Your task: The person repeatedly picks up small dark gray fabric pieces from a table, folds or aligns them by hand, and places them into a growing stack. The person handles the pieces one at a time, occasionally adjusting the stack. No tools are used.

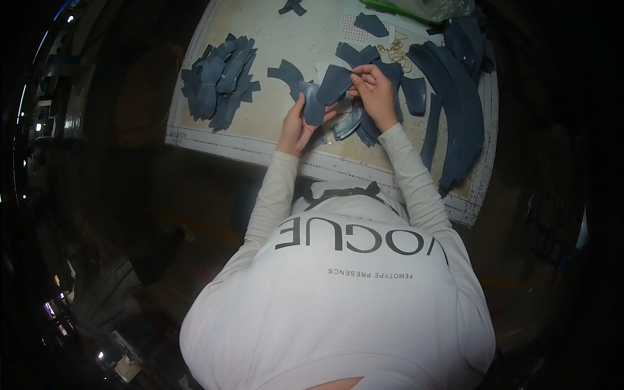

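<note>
Over the near part of the table, my left hand (299,127) grips a curved blue-grey cut piece (313,107), leather or fabric, with the thumb on its edge. My right hand (374,91) pinches the corner of another flat blue-grey piece (335,84) between thumb and fingertips. That second piece partly overlaps the first. Beneath the hands lie more cut pieces (367,127), fanned out and partly hidden, and a lighter curved piece (348,123). Just left of them rests a loose curved piece (284,73).
A tied heap of blue-grey pieces (221,81) sits on the table's left. Long curved strips (455,110) lie along the right side. Yellowish cord or bands (396,52) lie at the back, near a green tray (396,9) and clear plastic bag (439,8). The white table border (240,148) runs nearest my body.
</note>
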